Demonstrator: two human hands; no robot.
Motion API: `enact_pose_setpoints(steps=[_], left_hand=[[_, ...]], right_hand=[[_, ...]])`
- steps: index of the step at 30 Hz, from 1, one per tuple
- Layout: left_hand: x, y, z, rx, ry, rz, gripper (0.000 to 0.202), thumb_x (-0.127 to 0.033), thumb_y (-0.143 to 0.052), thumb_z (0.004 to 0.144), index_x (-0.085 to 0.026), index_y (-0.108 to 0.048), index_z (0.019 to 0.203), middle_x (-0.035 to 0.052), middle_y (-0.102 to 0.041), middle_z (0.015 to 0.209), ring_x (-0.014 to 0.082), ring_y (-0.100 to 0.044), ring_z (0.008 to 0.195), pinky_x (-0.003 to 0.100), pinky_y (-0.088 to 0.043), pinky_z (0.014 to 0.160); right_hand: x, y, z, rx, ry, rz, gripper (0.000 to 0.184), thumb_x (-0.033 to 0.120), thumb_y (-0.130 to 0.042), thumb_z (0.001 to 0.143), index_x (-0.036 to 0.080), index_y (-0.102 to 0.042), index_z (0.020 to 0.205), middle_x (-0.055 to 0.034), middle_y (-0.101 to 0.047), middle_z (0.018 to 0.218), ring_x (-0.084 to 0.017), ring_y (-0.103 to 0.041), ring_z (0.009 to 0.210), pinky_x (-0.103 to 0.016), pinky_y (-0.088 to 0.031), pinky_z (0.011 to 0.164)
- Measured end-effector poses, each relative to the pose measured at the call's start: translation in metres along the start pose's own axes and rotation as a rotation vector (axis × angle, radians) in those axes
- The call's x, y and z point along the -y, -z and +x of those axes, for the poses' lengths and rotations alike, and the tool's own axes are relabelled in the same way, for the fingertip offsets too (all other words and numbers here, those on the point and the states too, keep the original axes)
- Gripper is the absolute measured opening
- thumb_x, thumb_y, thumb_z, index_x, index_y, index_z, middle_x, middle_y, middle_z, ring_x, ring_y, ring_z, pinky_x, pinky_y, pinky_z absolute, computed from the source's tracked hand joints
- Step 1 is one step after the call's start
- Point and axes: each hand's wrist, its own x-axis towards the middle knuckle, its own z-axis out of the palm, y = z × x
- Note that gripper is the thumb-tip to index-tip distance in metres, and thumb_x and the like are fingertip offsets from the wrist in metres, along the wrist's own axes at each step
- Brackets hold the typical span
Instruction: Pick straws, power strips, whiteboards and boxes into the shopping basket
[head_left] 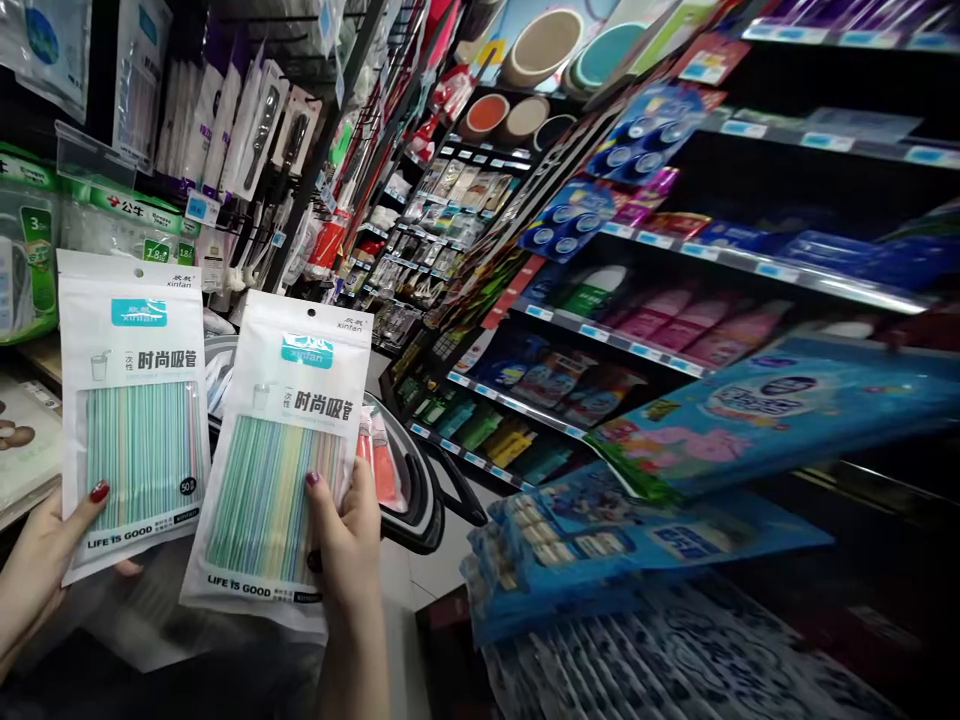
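Note:
Two white pouches of coloured drinking straws are held up side by side, their fronts turned to me. My left hand [64, 545] grips the left pack of straws [142, 450] by its lower left edge, thumb on the front. The right pack of straws [262, 490] is pinched along its lower right side by my right hand [349, 530], thumb over the clear window. Both packs stand nearly upright, tilted a little, and the right one is slightly nearer. Fingers behind the packs are mostly hidden.
Behind the packs is a black and grey basket [424, 490] with red-capped items in it. Hanging packets [225, 120] fill the rack at left. Shelves of bottles and bags [675, 320] line the right side, with stacked blue packages [637, 540] low in front.

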Motion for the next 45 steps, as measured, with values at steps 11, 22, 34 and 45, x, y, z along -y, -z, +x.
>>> enact_pose_setpoints(steps=[11, 22, 34, 45], left_hand=[[0.004, 0.003, 0.005, 0.033, 0.002, 0.009, 0.066, -0.047, -0.076, 0.060, -0.018, -0.049, 0.113, 0.0029, -0.070, 0.086, 0.0212, -0.064, 0.047, 0.031, -0.054, 0.047], [0.011, 0.009, 0.011, 0.061, -0.020, 0.033, 0.068, -0.051, -0.073, 0.060, -0.015, -0.047, 0.112, 0.0098, -0.069, 0.091, 0.0268, -0.064, 0.047, 0.035, -0.053, 0.044], [0.010, 0.011, 0.011, 0.085, -0.028, 0.047, 0.060, -0.051, -0.071, 0.064, -0.017, -0.047, 0.107, 0.0105, -0.069, 0.095, 0.0260, -0.065, 0.048, 0.037, -0.055, 0.050], [0.007, 0.012, 0.013, -0.014, 0.099, 0.015, 0.069, -0.049, -0.081, 0.048, -0.017, -0.053, 0.103, 0.0029, -0.072, 0.085, 0.0261, -0.067, 0.056, 0.033, -0.058, 0.054]], right_hand=[[-0.005, -0.001, 0.008, -0.081, -0.198, 0.176, 0.038, 0.041, -0.061, 0.078, 0.020, -0.049, 0.107, -0.0075, -0.061, 0.110, -0.025, -0.056, 0.106, -0.043, -0.042, 0.095], [0.000, -0.006, 0.002, 0.089, -0.092, 0.233, 0.041, 0.037, -0.058, 0.082, 0.023, -0.044, 0.118, -0.0067, -0.058, 0.117, -0.022, -0.057, 0.107, -0.039, -0.048, 0.093], [-0.015, 0.000, 0.003, 0.152, -0.092, 1.311, 0.009, 0.025, -0.050, 0.088, 0.018, -0.055, 0.090, 0.0125, -0.040, 0.044, 0.002, -0.028, 0.019, -0.007, -0.021, 0.023], [-0.021, -0.013, 0.001, 0.190, -0.206, 1.881, 0.011, 0.019, -0.038, 0.094, 0.020, -0.044, 0.102, 0.0121, -0.037, 0.051, 0.000, -0.043, 0.031, -0.014, -0.026, 0.031]])
